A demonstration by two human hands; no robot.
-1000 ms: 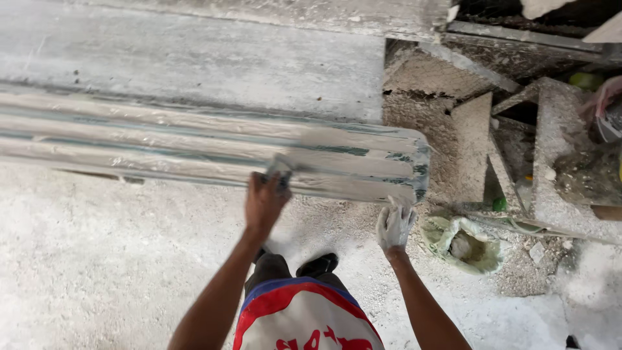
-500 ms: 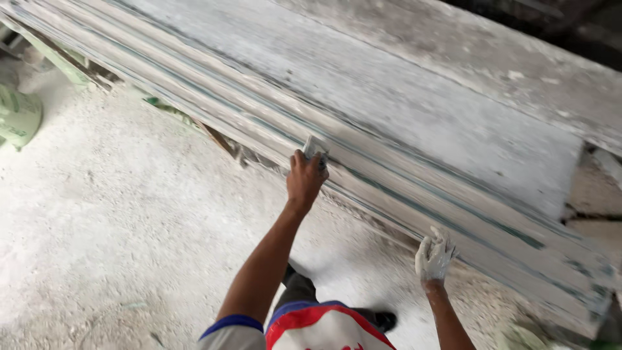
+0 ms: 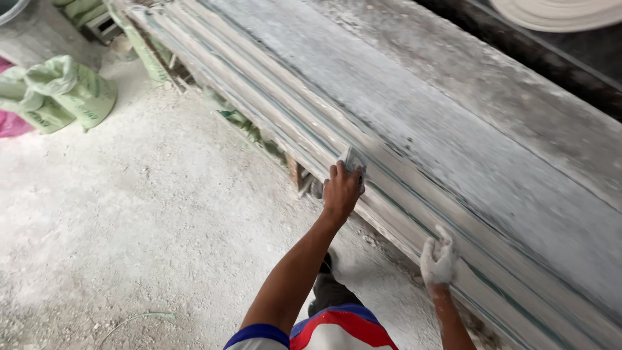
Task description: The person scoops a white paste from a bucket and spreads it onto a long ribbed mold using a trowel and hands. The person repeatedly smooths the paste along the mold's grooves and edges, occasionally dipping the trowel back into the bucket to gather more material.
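Note:
A long grey-white ribbed plaster moulding (image 3: 259, 97) runs diagonally along the front of a dusty workbench (image 3: 466, 123). My left hand (image 3: 341, 191) grips a small flat metal scraper (image 3: 353, 159) and presses it against the moulding's ribs. My right hand (image 3: 438, 259), coated in white plaster, rests with loosely curled fingers on the moulding's lower front edge, to the right of the left hand. It holds nothing that I can see.
Green sacks (image 3: 61, 94) lie on the powdery white floor (image 3: 142, 214) at the left, beside a pink bag (image 3: 10, 123). A round white plaster disc (image 3: 557, 13) sits at the top right. My dark shoe (image 3: 327, 285) stands under the bench edge. A thin green wire (image 3: 136, 317) lies on the floor.
My view has swung left along the moulding. My left hand with the scraper has slid leftward along the ribs, and my right hand has followed along the lower edge.

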